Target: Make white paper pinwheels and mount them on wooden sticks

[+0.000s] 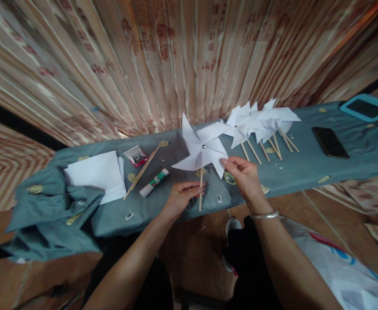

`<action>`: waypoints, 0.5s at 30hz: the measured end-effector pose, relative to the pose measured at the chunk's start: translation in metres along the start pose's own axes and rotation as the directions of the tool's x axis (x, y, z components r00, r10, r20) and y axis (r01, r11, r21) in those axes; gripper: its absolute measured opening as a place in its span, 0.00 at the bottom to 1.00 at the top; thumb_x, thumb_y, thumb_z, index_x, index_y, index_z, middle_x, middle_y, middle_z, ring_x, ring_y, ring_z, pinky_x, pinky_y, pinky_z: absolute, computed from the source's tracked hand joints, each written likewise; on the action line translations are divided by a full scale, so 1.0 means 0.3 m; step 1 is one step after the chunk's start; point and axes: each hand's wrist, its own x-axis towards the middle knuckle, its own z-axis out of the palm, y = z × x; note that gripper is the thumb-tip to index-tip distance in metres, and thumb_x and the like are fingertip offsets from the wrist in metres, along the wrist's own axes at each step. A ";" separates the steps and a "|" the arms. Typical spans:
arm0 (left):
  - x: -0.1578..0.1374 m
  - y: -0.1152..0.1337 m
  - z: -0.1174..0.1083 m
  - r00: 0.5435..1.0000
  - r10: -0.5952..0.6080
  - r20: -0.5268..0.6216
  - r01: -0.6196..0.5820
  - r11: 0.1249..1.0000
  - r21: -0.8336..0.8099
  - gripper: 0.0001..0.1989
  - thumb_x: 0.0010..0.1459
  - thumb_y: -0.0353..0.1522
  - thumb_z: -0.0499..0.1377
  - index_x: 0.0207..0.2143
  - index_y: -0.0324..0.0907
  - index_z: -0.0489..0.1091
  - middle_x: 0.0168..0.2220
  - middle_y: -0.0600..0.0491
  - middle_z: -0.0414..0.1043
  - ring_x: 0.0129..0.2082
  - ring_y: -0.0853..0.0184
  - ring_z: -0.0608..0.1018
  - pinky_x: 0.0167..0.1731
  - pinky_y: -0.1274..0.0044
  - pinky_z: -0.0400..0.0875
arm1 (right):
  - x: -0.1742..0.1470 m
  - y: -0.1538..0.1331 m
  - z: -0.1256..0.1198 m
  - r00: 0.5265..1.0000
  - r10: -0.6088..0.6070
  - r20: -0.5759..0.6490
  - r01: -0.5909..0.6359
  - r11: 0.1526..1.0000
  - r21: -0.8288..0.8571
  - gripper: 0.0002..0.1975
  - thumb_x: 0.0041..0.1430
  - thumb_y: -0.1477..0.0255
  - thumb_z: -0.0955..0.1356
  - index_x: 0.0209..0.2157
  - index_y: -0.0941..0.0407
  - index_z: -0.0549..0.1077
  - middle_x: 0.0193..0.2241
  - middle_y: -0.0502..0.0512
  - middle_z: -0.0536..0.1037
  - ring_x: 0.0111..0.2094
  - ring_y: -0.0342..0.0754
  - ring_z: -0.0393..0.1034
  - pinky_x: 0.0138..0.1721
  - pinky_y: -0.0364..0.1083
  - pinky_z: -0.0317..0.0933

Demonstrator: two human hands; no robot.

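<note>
A white paper pinwheel (195, 148) with a metal pin at its centre stands upright before me on a wooden stick (201, 200). My left hand (181, 196) pinches that stick below the blades. At the lower right blade, my right hand (243, 174), with a silver bangle at the wrist, holds the paper edge between thumb and fingers. Behind and to the right lie several finished pinwheels (250, 118) in an overlapping row, their sticks pointing toward me. Left of my left hand is a glue stick (154, 182) with a green label.
A grey-green cloth (300, 165) covers the long table. On its left are white paper sheets (93, 174), an opened small box of pins (136, 156) and loose wooden sticks (143, 170). A black phone (330, 142) and blue-framed tablet (367, 106) lie right. A plastic bag (333, 262) is at lower right.
</note>
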 end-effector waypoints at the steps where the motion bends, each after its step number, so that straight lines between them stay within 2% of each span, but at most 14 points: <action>1: 0.000 0.000 0.000 1.000 -0.001 -0.001 0.001 1.000 -0.001 0.17 0.35 0.39 0.74 0.30 0.41 0.81 0.31 0.49 0.81 0.29 0.66 0.79 0.35 0.74 0.73 | -0.003 -0.002 0.002 1.000 -0.002 0.010 0.002 1.000 -0.008 0.19 0.40 0.52 0.76 0.23 0.53 0.76 0.18 0.47 0.75 0.19 0.41 0.63 0.21 0.42 0.57; 8: -0.001 0.004 0.007 1.000 0.000 -0.019 0.000 1.000 -0.026 0.17 0.34 0.38 0.74 0.29 0.41 0.81 0.28 0.50 0.81 0.27 0.68 0.78 0.33 0.76 0.71 | -0.021 -0.013 0.021 0.996 0.047 0.074 -0.045 0.999 -0.023 0.19 0.39 0.53 0.76 0.20 0.54 0.74 0.18 0.46 0.74 0.19 0.40 0.60 0.21 0.41 0.53; 15: -0.002 0.008 0.015 0.999 -0.024 -0.046 0.021 0.997 -0.072 0.19 0.29 0.39 0.76 0.27 0.42 0.81 0.25 0.52 0.80 0.26 0.69 0.77 0.32 0.77 0.71 | -0.038 -0.010 0.044 0.990 0.029 0.136 -0.025 0.999 -0.030 0.20 0.41 0.53 0.76 0.18 0.54 0.74 0.17 0.47 0.72 0.19 0.40 0.60 0.22 0.41 0.52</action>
